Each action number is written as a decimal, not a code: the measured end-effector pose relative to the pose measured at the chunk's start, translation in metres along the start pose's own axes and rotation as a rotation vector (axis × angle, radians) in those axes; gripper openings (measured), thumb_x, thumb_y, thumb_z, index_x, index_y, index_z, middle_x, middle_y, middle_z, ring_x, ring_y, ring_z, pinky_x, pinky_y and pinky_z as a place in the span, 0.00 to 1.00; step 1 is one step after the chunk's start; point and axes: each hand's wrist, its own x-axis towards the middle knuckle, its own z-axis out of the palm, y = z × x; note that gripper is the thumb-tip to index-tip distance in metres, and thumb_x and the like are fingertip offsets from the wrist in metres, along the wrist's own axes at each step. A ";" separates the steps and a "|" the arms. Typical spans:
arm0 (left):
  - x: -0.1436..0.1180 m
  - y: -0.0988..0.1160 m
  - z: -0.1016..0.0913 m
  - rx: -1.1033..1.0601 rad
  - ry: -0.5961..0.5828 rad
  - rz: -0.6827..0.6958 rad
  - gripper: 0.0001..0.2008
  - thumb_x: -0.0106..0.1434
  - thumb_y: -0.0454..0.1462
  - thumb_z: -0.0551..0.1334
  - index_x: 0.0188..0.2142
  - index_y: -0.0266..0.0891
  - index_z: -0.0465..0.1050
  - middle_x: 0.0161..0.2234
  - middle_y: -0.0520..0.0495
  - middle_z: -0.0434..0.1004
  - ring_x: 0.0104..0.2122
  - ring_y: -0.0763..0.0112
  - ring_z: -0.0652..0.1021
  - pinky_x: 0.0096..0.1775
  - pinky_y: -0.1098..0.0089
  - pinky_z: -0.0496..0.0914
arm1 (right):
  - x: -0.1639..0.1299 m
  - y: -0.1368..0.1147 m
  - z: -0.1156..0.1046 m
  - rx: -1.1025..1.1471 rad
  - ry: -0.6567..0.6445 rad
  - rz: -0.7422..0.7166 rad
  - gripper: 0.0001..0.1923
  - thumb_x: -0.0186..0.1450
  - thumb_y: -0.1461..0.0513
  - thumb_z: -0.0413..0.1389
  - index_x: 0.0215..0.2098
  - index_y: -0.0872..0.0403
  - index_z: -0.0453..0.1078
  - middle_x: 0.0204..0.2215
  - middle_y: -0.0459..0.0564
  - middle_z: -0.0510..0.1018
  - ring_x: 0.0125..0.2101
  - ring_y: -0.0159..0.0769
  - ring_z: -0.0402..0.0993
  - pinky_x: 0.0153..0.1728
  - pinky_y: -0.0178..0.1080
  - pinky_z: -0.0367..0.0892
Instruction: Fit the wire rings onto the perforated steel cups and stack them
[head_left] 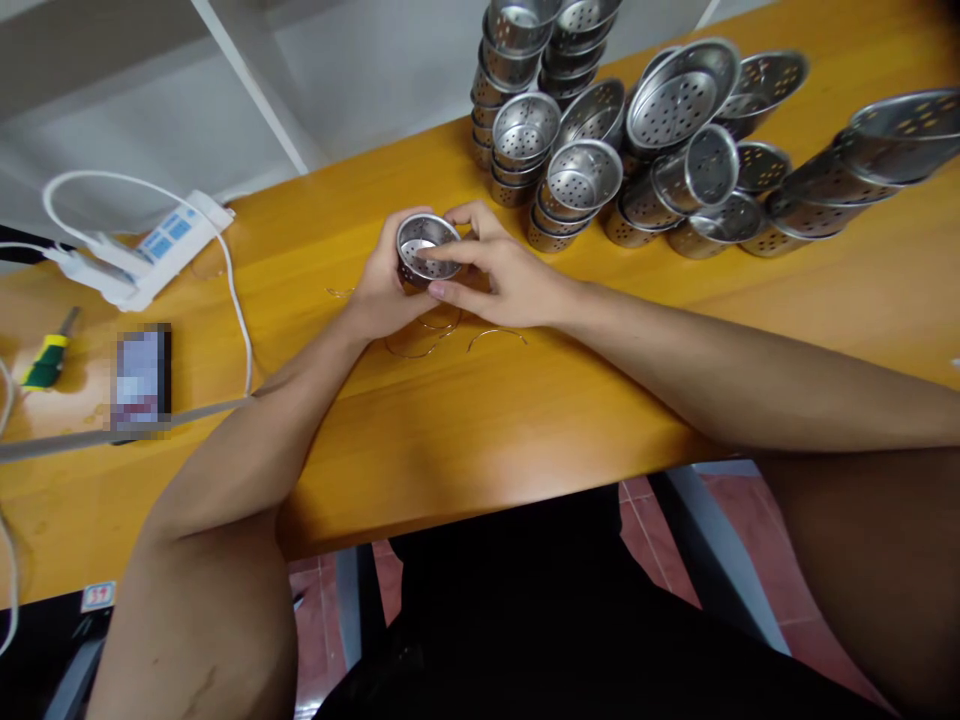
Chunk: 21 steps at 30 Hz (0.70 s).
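Both hands hold one small perforated steel cup (421, 240) just above the orange wooden table (525, 420). My left hand (382, 290) cups it from the left and below. My right hand (499, 275) grips its right side, with a finger laid across the rim. Thin bent wire pieces (495, 335) lie on the table right under the hands.
Several stacks of the same perforated steel cups (555, 180) stand and lie behind the hands, reaching to the right edge. A white power strip (176, 240) with cables, a green-handled tool (49, 360) and a phone (141, 380) sit at the left.
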 end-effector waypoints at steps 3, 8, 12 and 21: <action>-0.001 0.008 0.000 0.035 -0.059 -0.015 0.60 0.65 0.82 0.79 0.77 0.55 0.60 0.71 0.43 0.77 0.71 0.44 0.80 0.69 0.42 0.79 | 0.000 0.003 0.000 0.001 0.036 -0.022 0.27 0.81 0.41 0.71 0.70 0.46 0.84 0.67 0.61 0.82 0.70 0.64 0.79 0.77 0.68 0.76; 0.000 -0.019 0.000 0.049 -0.082 0.002 0.68 0.58 0.84 0.81 0.81 0.56 0.59 0.74 0.41 0.74 0.77 0.34 0.74 0.74 0.35 0.78 | 0.007 -0.003 -0.010 -0.012 0.088 0.013 0.42 0.73 0.45 0.79 0.78 0.45 0.72 0.71 0.62 0.81 0.68 0.66 0.82 0.75 0.65 0.81; 0.001 -0.060 -0.005 0.040 -0.053 0.124 0.71 0.54 0.84 0.82 0.84 0.62 0.60 0.77 0.39 0.75 0.69 0.36 0.80 0.60 0.38 0.86 | 0.019 -0.015 -0.056 -0.170 0.127 -0.067 0.43 0.73 0.52 0.75 0.82 0.43 0.69 0.77 0.61 0.77 0.74 0.65 0.78 0.81 0.60 0.75; -0.004 -0.050 -0.019 0.211 -0.055 0.265 0.45 0.81 0.74 0.69 0.84 0.62 0.61 0.76 0.37 0.77 0.66 0.43 0.87 0.57 0.46 0.88 | 0.025 -0.017 -0.196 -0.551 -0.214 0.395 0.55 0.53 0.47 0.76 0.76 0.48 0.67 0.68 0.65 0.81 0.63 0.74 0.84 0.68 0.77 0.81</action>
